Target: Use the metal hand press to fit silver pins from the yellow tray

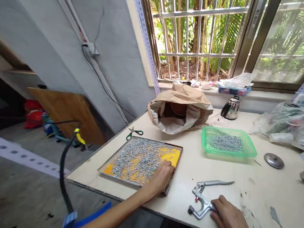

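My left hand [162, 176] rests over the right side of a shallow tray [104, 167] with a yellow bottom. Many small, thin silvery metal pieces [140, 160] lie scattered in it. The fingers are bent inward and their tips are hidden, so I cannot make out what they hold. To the right, my right hand [228, 214] is closed around the handle end of silvery hand-press pliers [204, 206], which lie on the table. The pliers' upper lever is spread apart from the lower handle, and their C-shaped jaw faces left.
Behind the pliers stands a green plastic basket [253, 153] holding similar metal pieces. A brown paper bag [183, 95] gapes behind the tray, near green-handled scissors [135, 132]. A metal lid [274, 160], a small kettle [232, 108] and a filled plastic bag [289, 125] are on the right.
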Available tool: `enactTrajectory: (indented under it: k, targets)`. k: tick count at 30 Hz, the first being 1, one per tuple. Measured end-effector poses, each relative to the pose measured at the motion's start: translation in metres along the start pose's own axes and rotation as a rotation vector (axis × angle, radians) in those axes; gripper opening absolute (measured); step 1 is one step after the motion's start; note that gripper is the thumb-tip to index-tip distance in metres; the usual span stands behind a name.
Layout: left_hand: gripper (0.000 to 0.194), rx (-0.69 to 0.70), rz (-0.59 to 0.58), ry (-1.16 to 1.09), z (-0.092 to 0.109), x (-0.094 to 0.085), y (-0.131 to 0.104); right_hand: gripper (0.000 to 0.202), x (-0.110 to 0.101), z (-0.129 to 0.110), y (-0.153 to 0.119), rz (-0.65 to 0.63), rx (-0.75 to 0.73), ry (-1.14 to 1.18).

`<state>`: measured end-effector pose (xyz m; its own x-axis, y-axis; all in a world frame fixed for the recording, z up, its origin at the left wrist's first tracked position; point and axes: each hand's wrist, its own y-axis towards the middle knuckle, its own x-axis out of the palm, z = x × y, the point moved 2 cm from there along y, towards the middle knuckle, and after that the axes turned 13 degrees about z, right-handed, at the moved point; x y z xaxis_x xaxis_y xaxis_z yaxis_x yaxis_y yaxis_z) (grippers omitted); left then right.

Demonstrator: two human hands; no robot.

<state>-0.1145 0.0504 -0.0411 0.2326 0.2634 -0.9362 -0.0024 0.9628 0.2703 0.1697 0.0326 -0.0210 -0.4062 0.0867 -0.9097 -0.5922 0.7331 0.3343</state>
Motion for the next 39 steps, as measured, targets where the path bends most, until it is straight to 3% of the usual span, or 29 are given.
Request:
enactTrajectory:
  k: [6,9,12,14,17,20,26,39]
  targets:
    - [0.024,-0.005,-0.025,0.009,-0.003,-0.012,0.003,0.020,-0.007,-0.004,-0.007,0.157,-0.055,0.001]
    - [0.025,-0.074,-0.001,0.007,-0.001,-0.026,0.003,0.024,-0.005,-0.003,-0.008,0.230,-0.087,0.005]
    - [0.022,-0.185,0.040,-0.155,0.011,-0.044,-0.001,0.028,-0.002,-0.005,-0.011,0.302,-0.109,-0.029]
    - [0.019,-0.300,-0.016,-0.375,0.026,-0.051,-0.008,0.028,-0.002,-0.008,-0.015,0.331,-0.126,-0.063]
    - [0.022,-0.495,-0.225,-0.695,0.054,-0.046,-0.023,0.026,-0.004,-0.011,-0.020,0.325,-0.153,-0.110]
    - [0.027,-0.594,-0.349,-0.817,0.075,-0.033,-0.038,0.029,-0.009,-0.013,-0.024,0.320,-0.181,-0.136]
    - [0.028,-0.623,-0.359,-0.784,0.091,-0.014,-0.047,0.027,-0.014,-0.016,-0.025,0.375,-0.225,-0.200]
    - [0.022,-0.541,-0.402,-0.588,0.101,-0.013,-0.040,0.026,-0.008,-0.011,-0.025,0.312,-0.190,-0.166]
